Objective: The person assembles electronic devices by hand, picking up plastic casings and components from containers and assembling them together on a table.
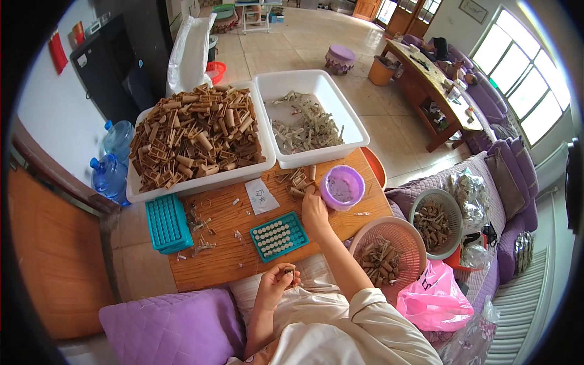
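Pinch in the left hand (274,287): thumb and fingertips around a small dark piece (289,275), low in front of the body by the near edge of the wooden counter (213,272). Right hand (314,213) stretched forward, fingertips down at a little heap of brown pieces (297,177), just beside the purple bowl (358,192). Grip around one of these or mere touch: impossible to tell from this angle.

By the look of it, a picking step. Best done one piece at a time, by a free edge, never by dragging at the tangle. Spread the heap lightly first, then lift straight up. Mind the bowl's wall on the way; a bump there could spill the small bits inside. Bring the forearm back high, clear of the teal tray (298,230) and its rows of pale round pieces (275,236), all too easy to jog. Meanwhile, hold the dark piece with a light, steady pinch, in plain sight, away from the loose silvery bits (204,247) at the counter's left. No squeezing: probably thin and quick to bend or slip.
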